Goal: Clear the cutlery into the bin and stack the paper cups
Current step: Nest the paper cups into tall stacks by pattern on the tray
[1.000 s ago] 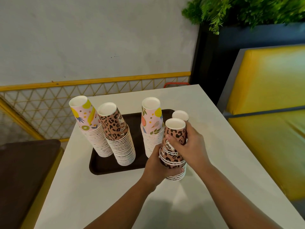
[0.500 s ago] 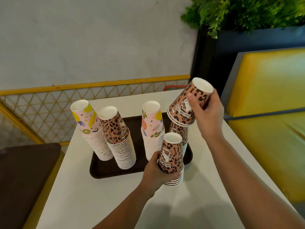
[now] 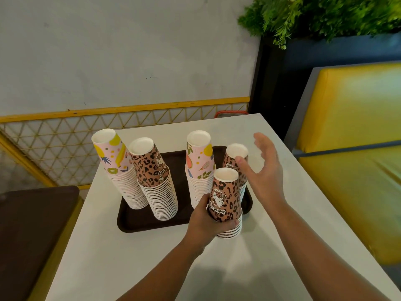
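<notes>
4 inverted cup stacks (image 3: 161,183) stand on the tray (image 3: 138,220), frame centre. Left hand (image 3: 205,220) grips a short leopard stack (image 3: 227,203) at the tray's lower-right edge. Right hand (image 3: 263,170), fingers spread, holds nothing; thumb seems to touch the rear leopard stack (image 3: 235,161). No cutlery/bin in view, so that part can't be judged.

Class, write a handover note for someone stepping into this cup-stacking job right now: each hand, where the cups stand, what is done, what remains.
Left hand grips a short leopard-print paper cup stack at the dark brown tray's front edge.
Right hand is open, thumb touching the rear leopard stack.
Done: four inverted stacks stand on the tray, two fruit-print, two leopard.
Left: merge the held stack. No cutlery or bin visible.
</notes>
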